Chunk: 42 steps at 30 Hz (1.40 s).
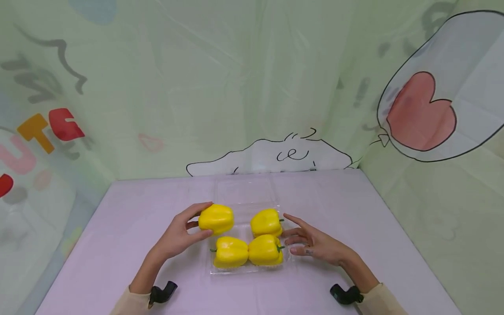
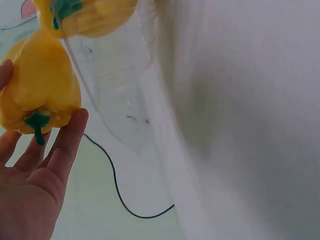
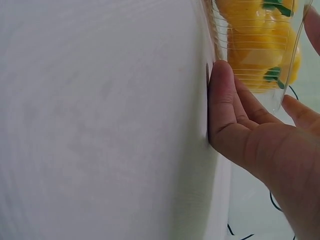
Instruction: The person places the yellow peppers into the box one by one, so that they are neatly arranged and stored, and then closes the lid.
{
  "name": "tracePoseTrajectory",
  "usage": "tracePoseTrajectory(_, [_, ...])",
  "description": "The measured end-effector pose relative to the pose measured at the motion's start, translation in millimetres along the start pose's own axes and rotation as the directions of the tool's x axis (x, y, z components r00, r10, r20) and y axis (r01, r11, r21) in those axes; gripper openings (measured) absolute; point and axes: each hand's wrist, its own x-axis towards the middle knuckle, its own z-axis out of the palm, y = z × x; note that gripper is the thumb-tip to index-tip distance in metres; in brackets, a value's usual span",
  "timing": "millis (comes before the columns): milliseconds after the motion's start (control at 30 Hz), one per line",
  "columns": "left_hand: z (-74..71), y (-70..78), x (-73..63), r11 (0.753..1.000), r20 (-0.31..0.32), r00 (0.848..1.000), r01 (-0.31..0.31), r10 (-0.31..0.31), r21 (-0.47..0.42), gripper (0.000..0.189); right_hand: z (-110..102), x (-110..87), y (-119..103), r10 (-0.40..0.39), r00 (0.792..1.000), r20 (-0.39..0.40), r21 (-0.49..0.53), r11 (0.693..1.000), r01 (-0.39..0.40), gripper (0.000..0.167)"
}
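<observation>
My left hand point(image 1: 180, 232) grips a yellow bell pepper point(image 1: 216, 219) between thumb and fingers, above the back left of a clear plastic container point(image 1: 246, 270). In the left wrist view this pepper point(image 2: 42, 82) has its green stem pointing toward the palm. Three more yellow bell peppers sit in the container: one at front left point(image 1: 231, 252), one at front right point(image 1: 266, 250) and one at back right point(image 1: 266, 222). Beside the container's right wall is my right hand point(image 1: 319, 243), fingers loosely extended and holding nothing. Whether its fingertips touch the wall I cannot tell.
The container's clear lid point(image 1: 246, 190) lies folded back behind it on the pale table point(image 1: 149, 205). Printed curtains point(image 1: 236, 87) close in the table at the back and both sides. Each wrist carries a black band mount point(image 1: 162, 292).
</observation>
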Motion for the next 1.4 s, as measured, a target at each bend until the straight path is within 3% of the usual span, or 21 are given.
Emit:
tracePoseTrajectory(367, [18.1, 6.7, 10.4, 1.000, 0.035, 0.999, -0.020, 0.020, -0.003, 0.071, -1, -0.6, -2, -0.027, 1.000, 0.011, 0.004, 1.000, 0.027, 0.097])
tracePoseTrajectory(700, [27.2, 4.3, 16.4, 0.999, 0.050, 0.999, -0.023, 0.022, 0.026, 0.071, -2, -1.1, 0, -0.022, 1.000, 0.008, -0.006, 1.000, 0.022, 0.096])
tracePoseTrajectory(1400, [29.9, 4.5, 19.1, 0.998, 0.094, 0.996, 0.000, -0.005, 0.061, 0.071, -1, 0.0, 0, -0.021, 1.000, 0.005, -0.013, 1.000, 0.021, 0.097])
